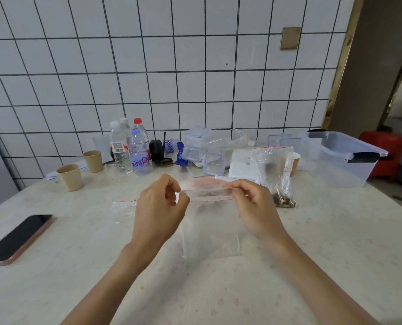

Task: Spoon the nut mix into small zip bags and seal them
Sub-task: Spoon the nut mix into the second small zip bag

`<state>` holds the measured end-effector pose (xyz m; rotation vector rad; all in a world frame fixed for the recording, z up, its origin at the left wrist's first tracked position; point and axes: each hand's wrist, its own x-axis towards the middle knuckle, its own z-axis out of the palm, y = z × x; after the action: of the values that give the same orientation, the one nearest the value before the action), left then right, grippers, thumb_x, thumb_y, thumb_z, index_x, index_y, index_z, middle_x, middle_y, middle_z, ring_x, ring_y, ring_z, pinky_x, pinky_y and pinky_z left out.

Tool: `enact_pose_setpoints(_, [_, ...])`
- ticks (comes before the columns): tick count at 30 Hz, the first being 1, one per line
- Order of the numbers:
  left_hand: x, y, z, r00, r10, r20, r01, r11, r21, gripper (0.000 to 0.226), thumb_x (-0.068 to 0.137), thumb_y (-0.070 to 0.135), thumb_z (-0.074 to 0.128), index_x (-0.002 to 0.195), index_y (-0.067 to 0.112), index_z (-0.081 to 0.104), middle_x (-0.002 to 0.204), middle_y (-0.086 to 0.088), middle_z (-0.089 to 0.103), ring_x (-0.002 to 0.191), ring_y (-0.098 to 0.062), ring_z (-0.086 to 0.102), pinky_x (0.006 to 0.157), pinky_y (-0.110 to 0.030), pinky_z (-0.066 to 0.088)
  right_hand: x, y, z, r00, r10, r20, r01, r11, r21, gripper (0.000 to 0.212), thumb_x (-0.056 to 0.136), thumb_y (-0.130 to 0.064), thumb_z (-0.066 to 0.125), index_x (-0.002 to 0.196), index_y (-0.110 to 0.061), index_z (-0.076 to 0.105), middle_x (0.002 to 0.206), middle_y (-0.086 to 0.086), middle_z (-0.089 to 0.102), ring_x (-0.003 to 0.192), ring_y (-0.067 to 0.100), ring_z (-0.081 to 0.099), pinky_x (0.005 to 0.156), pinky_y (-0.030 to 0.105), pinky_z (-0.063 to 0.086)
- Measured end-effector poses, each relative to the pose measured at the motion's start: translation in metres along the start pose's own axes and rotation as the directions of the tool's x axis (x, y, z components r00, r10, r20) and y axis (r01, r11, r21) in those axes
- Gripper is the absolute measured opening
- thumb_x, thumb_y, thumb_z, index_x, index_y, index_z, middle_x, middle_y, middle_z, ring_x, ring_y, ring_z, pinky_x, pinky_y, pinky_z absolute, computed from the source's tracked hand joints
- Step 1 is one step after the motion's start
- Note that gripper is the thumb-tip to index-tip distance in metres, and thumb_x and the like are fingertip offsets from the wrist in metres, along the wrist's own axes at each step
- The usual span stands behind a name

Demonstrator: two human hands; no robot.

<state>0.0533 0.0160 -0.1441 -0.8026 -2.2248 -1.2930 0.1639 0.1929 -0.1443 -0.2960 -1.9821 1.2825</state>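
A: While both hands pinch the top of the empty zip bag (210,228), it hangs over the table (312,254) in front of the larger bag of nut mix (276,177). Left hand (159,212) grips one corner of the strip, right hand (257,207) the other.

B: Mouth open or shut?

A: Cannot tell; the strip is blurred. My guess: being opened.

B: How to do it well?

A: Pull the two lips apart at the middle, not the corners. Keep it near the nut bag. No spoon visible. A second empty bag (123,205) lies left of the held one.
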Motion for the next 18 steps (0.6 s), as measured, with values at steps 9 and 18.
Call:
enact_pose_setpoints(9, [0.006,0.012,-0.003,0.846,-0.398,0.355,0.532,0.586,-0.611,0.01,0.096,0.01,0.071,0.103,0.004,0.07,0.091,-0.011,0.079,0.085,-0.025,0.079,0.065,-0.031,0.064,0.0,0.007,-0.01,0.966,0.259,-0.016,-0.249,0.941,0.231,0.011,0.089,-0.005,0.078,0.088,-0.001,0.068,0.07,0.011,0.072,0.067,0.027,0.075,0.059,0.039,0.064])
enact_pose_setpoints(18, [0.005,0.011,0.01,0.613,-0.226,0.757,0.777,0.004,-0.629,0.012,0.082,0.017,0.077,0.089,0.008,0.082,0.088,-0.008,0.072,0.077,-0.015,0.071,0.072,-0.029,0.062,0.0,0.001,-0.012,0.87,0.364,0.332,-0.468,0.401,0.787,0.019,0.091,-0.014,0.067,0.077,-0.005,0.075,0.083,0.012,0.073,0.082,0.023,0.075,0.075,0.033,0.063])
